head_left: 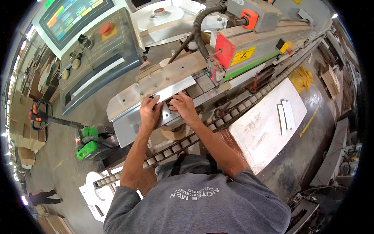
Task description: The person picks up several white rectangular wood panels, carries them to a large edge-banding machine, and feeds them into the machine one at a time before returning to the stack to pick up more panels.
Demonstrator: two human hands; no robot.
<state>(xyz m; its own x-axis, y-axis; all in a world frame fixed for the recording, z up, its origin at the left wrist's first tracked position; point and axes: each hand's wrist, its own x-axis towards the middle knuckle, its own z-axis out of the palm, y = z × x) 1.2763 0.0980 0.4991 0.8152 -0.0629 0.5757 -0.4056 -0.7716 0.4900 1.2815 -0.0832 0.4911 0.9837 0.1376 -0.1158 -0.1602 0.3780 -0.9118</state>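
A narrow white strip (177, 89) lies along the metal infeed table (130, 124) of a machine, against its guide fence (156, 80). My left hand (150, 112) grips the strip's near edge at its left end, with the fingers bent and close together. Farther right, my right hand (184, 108) has curled fingers at the same edge; its fingertips partly cover what they hold. The strip's right end points toward the machine's opening beside a red plate (224, 47).
A roller track (233, 114) runs diagonally between me and the machine. On the right, a white board (265, 128) carries some white strips (287, 113). A control panel (99, 43) stands at upper left, and a green pallet jack (87, 144) below it. Another person (44, 197) is far left.
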